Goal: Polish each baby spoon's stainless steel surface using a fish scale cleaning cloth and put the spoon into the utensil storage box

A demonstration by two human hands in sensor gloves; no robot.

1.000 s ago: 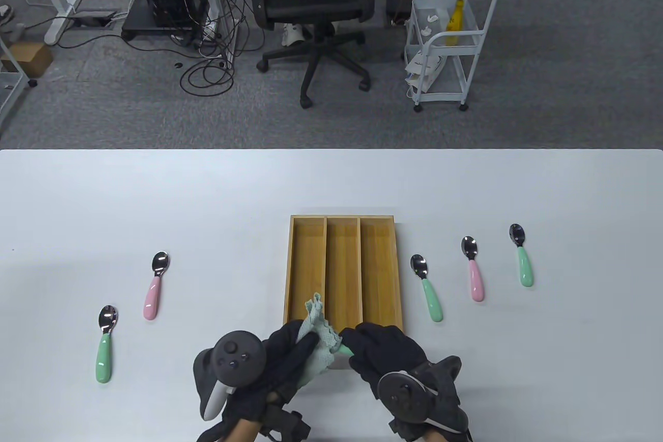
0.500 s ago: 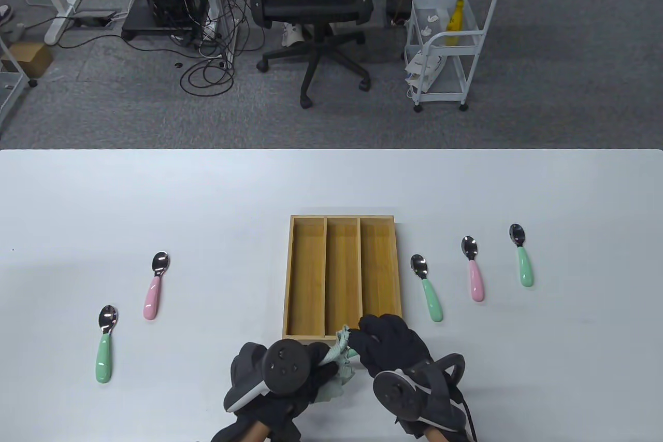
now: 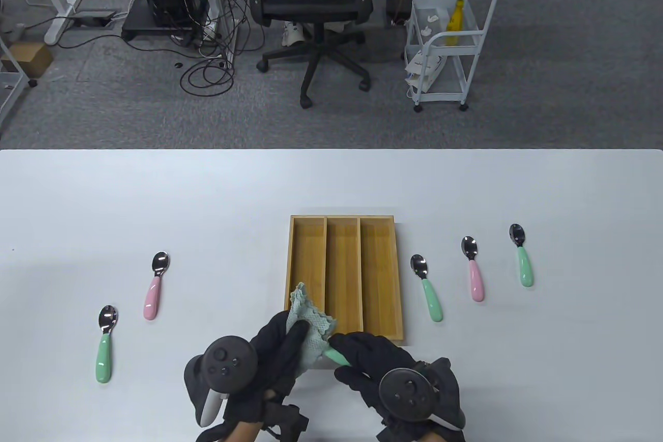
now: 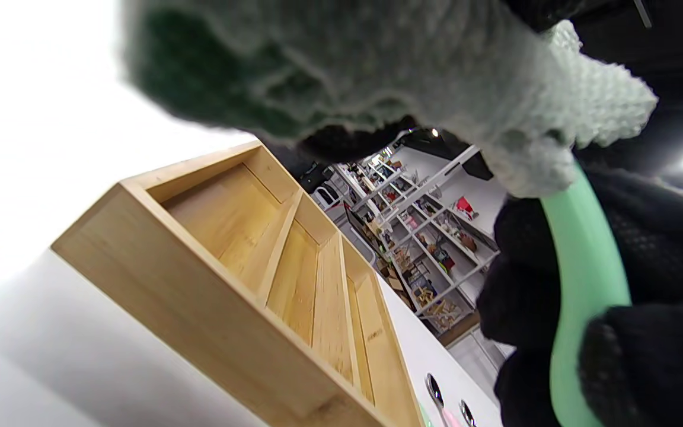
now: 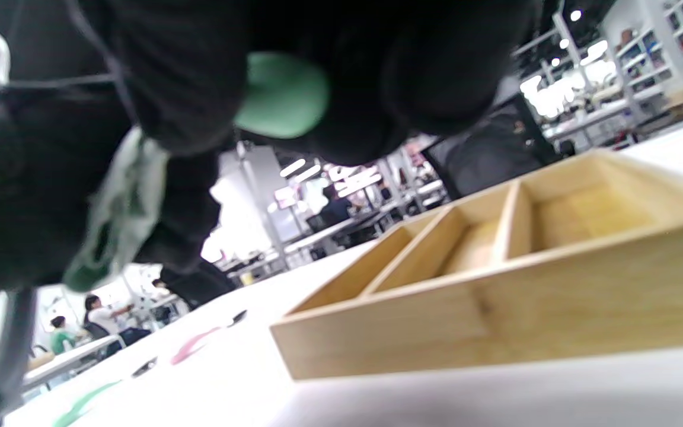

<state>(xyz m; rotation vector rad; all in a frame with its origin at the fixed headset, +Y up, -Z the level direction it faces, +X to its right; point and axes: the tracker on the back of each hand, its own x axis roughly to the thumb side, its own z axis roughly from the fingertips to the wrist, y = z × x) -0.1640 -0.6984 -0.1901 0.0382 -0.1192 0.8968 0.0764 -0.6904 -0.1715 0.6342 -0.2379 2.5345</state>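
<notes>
Polishing cloth [image 3: 308, 325], pale green and scalloped at its edge, is gripped in the curled fingers of the left hand [image 3: 269, 359] and wrapped over the bowl end of a baby spoon [image 3: 337, 357]. That spoon's mint-green handle is pinched by the right hand [image 3: 370, 364], just above the near edge of the bamboo storage box [image 3: 394, 276], whose three compartments hold nothing. Two spoons, pink-handled [image 3: 154, 291] and green-handled [image 3: 105, 342], are laid left of the box; three more are lined up on its right.

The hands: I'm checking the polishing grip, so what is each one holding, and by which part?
Right hand grips a green-handled baby spoon by its handle; left hand holds the cleaning cloth bunched over the bowl end.
</notes>
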